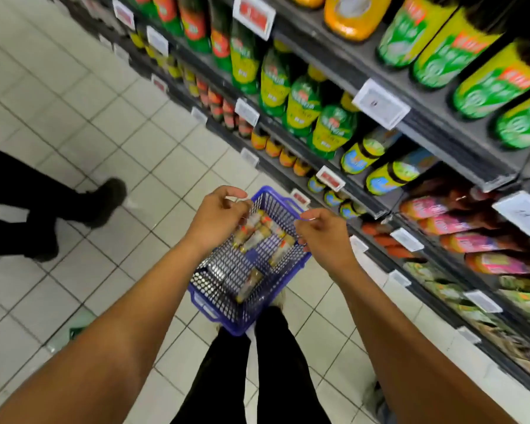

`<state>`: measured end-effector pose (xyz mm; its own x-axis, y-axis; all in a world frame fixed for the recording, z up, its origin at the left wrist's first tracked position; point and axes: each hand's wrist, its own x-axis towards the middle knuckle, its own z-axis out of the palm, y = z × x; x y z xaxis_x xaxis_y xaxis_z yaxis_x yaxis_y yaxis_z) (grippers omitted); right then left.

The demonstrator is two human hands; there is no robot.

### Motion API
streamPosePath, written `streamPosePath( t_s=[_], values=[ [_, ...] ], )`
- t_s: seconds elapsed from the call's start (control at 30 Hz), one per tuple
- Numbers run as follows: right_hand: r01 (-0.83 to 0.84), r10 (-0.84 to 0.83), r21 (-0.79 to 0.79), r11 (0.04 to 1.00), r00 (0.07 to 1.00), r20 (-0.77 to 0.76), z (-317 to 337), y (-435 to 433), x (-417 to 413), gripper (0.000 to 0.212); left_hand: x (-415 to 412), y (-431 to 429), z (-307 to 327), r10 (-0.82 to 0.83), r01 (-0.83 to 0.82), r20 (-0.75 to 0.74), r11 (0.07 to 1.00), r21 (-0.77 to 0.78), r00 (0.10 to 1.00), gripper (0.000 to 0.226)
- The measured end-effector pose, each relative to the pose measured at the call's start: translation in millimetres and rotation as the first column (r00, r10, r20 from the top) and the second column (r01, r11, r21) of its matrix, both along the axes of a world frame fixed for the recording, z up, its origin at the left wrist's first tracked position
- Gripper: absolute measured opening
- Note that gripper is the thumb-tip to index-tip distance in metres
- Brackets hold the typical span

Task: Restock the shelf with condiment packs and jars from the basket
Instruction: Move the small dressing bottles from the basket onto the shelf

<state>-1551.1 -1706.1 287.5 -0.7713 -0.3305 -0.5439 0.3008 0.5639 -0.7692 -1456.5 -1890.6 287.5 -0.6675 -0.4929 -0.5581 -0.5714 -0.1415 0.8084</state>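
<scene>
A blue plastic basket [227,310] hangs in front of me over the tiled floor. Several small jars [256,237] with pale labels lie inside it on silver packs [218,273]. My left hand [216,217] grips a thin wire handle at the basket's left side. My right hand [322,232] grips the other wire handle at its right side. The shelf [426,130] stands to my right, its rows filled with green and yellow bottles and jars.
Another person's dark legs and shoes [104,200] stand on the tiles at the left. White price tags [380,102] line the shelf edges. Pink packs [459,224] fill a lower shelf at the right. My own dark trousers [273,362] are below the basket.
</scene>
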Motion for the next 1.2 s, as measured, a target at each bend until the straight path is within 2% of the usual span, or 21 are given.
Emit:
streamPosePath(
  t_s=[0.13,0.3,0.43,0.57,0.7,0.73,0.8,0.83,0.9,0.93,1.0,1.03,1.07,1.1,1.13,1.2],
  values=[
    [-0.003,-0.008,0.104,0.995,0.994,0.105,-78,2,2,0.007,11,3,-71,0.060,-0.069,0.119,0.995,0.076,0.991,0.010],
    [-0.127,0.089,0.211,0.969,0.980,0.180,-173,3,3,0.015,24,13,-177,0.097,-0.138,0.267,0.980,0.141,0.959,0.005],
    [-0.231,0.169,0.287,0.930,0.960,0.223,-251,5,4,0.010,36,27,-265,0.071,-0.157,0.379,0.966,0.203,0.923,0.006],
    [-0.371,0.301,0.338,0.865,0.922,0.242,-330,7,1,0.023,51,44,-344,0.094,-0.241,0.472,0.934,0.262,0.877,0.020],
    [-0.455,0.376,0.387,0.802,0.888,0.264,-402,8,-10,0.027,72,62,-415,0.112,-0.347,0.571,0.882,0.320,0.813,0.024],
    [-0.470,0.382,0.409,0.782,0.880,0.282,-418,8,-14,0.029,77,68,-430,0.107,-0.379,0.592,0.854,0.357,0.799,0.026],
    [-0.541,0.445,0.459,0.705,0.841,0.307,-449,10,-25,0.032,84,82,-459,0.139,-0.510,0.625,0.723,0.466,0.768,0.040],
    [-0.575,0.486,0.478,0.664,0.818,0.307,-463,11,-30,0.030,87,89,-475,0.149,-0.532,0.632,0.701,0.475,0.761,0.044],
    [-0.617,0.542,0.493,0.614,0.783,0.304,-486,12,-40,0.027,93,101,-496,0.182,-0.585,0.666,0.673,0.452,0.724,0.033],
    [-0.642,0.577,0.494,0.587,0.759,0.301,-498,12,-44,0.029,92,105,-503,0.205,-0.658,0.694,0.578,0.483,0.690,0.026],
    [-0.704,0.675,0.529,0.474,0.676,0.296,-518,10,-51,0.032,92,115,-524,0.232,-0.697,0.710,0.533,0.479,0.665,0.014],
    [-0.734,0.738,0.554,0.393,0.611,0.287,-526,9,-54,0.032,93,119,-537,0.253,-0.705,0.717,0.556,0.441,0.649,0.012],
    [-0.756,0.808,0.579,0.305,0.527,0.262,-536,8,-56,0.031,93,121,-546,0.292,-0.735,0.718,0.521,0.434,0.632,0.015],
    [-0.768,0.876,0.606,0.206,0.420,0.235,-543,8,-59,0.031,93,127,-554,0.298,-0.695,0.684,0.581,0.424,0.666,0.017],
    [-0.766,0.929,0.635,0.099,0.300,0.218,-550,8,-61,0.033,93,129,-557,0.265,-0.658,0.657,0.588,0.470,0.706,0.024],
    [-0.705,0.971,0.701,-0.103,0.080,0.224,-562,5,-65,0.040,92,132,-569,0.148,-0.494,0.612,0.746,0.447,0.777,0.040]
  ],
)
